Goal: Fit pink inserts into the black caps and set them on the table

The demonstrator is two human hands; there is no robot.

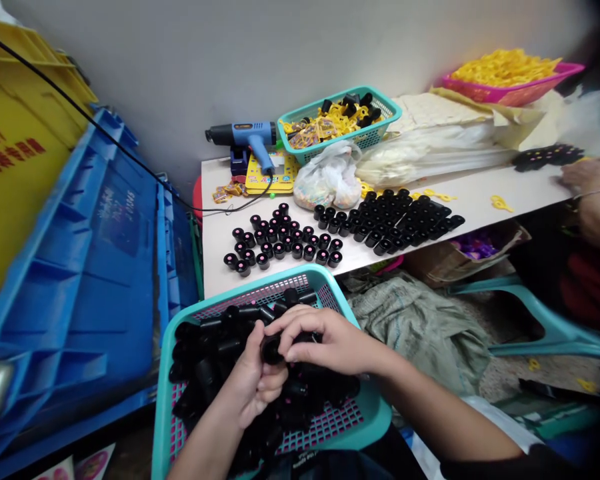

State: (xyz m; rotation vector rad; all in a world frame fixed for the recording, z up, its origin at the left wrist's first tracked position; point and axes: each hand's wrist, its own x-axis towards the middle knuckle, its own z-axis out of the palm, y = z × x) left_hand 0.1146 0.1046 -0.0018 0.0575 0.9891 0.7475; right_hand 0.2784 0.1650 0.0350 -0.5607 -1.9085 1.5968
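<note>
My left hand (257, 380) is closed around a small black plastic cylinder (271, 349), with the thumb up along its side. From the right, the bent fingers of my right hand (320, 337) close on the same cylinder and cover part of it. Both hands are over a turquoise basket (373, 417) full of similar black cylinders (207, 373). On the table behind it, more black cylinders with pink dots on top (297, 249) stand upright in loose rows. A denser block of black cylinders (400, 220) stands to their right.
A blue heat gun (255, 137) lies by a second turquoise basket (390, 120) of yellow and black parts. Plastic bags (327, 177) and a pink basket (570, 70) are farther along the table (215, 280). Blue crates (115, 267) rise at left; another person's hand (587, 180) rests at right.
</note>
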